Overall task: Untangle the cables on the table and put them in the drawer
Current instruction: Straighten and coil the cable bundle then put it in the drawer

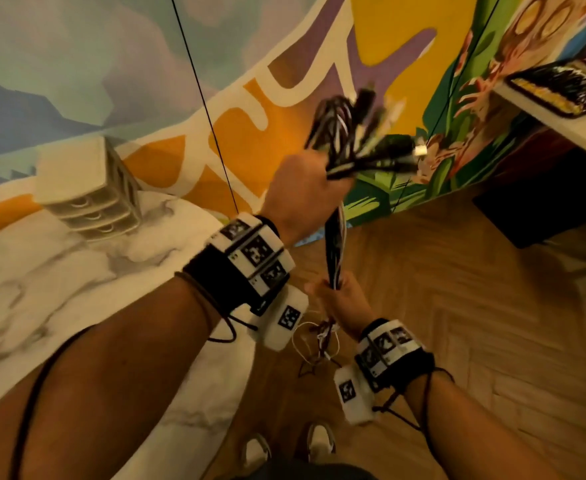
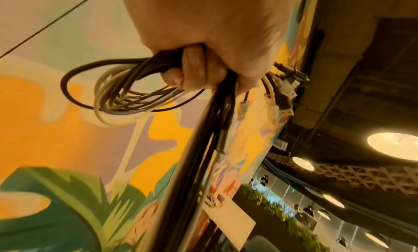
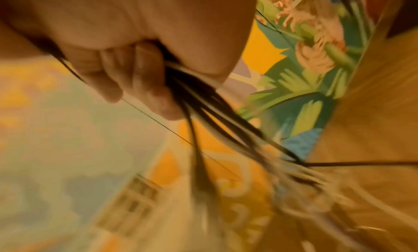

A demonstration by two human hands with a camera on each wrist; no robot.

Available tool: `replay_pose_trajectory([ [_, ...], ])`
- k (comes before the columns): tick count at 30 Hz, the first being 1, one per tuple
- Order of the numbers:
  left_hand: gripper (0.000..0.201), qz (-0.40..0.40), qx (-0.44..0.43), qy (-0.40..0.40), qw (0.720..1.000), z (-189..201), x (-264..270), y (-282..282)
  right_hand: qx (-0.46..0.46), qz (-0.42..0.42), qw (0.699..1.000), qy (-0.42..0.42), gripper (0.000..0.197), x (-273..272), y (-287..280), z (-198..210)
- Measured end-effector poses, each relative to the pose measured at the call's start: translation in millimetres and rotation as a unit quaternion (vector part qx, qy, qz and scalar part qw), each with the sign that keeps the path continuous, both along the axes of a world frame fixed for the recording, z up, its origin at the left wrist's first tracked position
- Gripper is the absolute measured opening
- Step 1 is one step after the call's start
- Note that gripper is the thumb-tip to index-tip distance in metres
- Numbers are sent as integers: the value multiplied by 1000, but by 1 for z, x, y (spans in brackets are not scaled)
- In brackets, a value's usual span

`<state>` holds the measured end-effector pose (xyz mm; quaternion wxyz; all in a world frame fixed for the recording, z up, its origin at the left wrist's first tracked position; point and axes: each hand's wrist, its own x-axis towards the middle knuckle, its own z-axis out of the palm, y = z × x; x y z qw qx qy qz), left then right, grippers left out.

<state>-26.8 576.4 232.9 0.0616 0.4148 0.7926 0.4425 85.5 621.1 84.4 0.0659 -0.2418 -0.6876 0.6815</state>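
Note:
A bundle of black and white cables (image 1: 334,237) is stretched between both hands, off the table's right edge above the floor. My left hand (image 1: 305,188) is raised and grips the bundle's upper end in a fist; loops and plugs (image 1: 360,133) fan out above it. In the left wrist view the fingers (image 2: 192,68) curl round the cable loops (image 2: 117,95). My right hand (image 1: 336,296) grips the same bundle lower down, with thin loose ends (image 1: 315,341) hanging beneath it. The right wrist view, blurred, shows fingers (image 3: 135,77) closed on the dark strands (image 3: 203,113).
A white drawer unit (image 1: 87,188) with three shut drawers stands at the back of the marble table (image 1: 59,289). A painted wall rises behind. Wooden floor (image 1: 475,306) lies to the right, with a white desk (image 1: 561,123) at the upper right. My shoes (image 1: 319,441) show below.

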Motion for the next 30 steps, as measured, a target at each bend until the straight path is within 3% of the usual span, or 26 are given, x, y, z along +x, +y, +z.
replay_pose_trajectory([
  [4, 16, 18, 17, 63, 998, 21, -13, -5, 32, -82, 984, -153, 41, 14, 23, -65],
  [7, 30, 46, 21, 40, 998, 24, -13, -8, 51, -53, 969, -236, 36, 20, 35, -101],
  [11, 27, 80, 32, 47, 995, 31, -20, -17, 96, -48, 930, -352, 36, 31, 43, -140],
  [16, 25, 106, 40, 67, 991, 38, -32, -30, -9, -136, 925, -354, 50, 9, 50, -142],
  [18, 23, 125, 60, 61, 988, 40, -37, -33, 10, -178, 930, -322, 45, 4, 56, -142],
  [22, 23, 137, 78, 47, 986, 40, -41, -35, 20, -123, 934, -335, 42, 22, 63, -154],
  [26, 21, 137, 74, 45, 987, 32, -40, -35, 47, -102, 907, -407, 55, 29, 69, -166],
  [30, 27, 117, 94, 14, 989, 28, -35, -31, 87, -30, 918, -386, 42, 23, 70, -169],
])
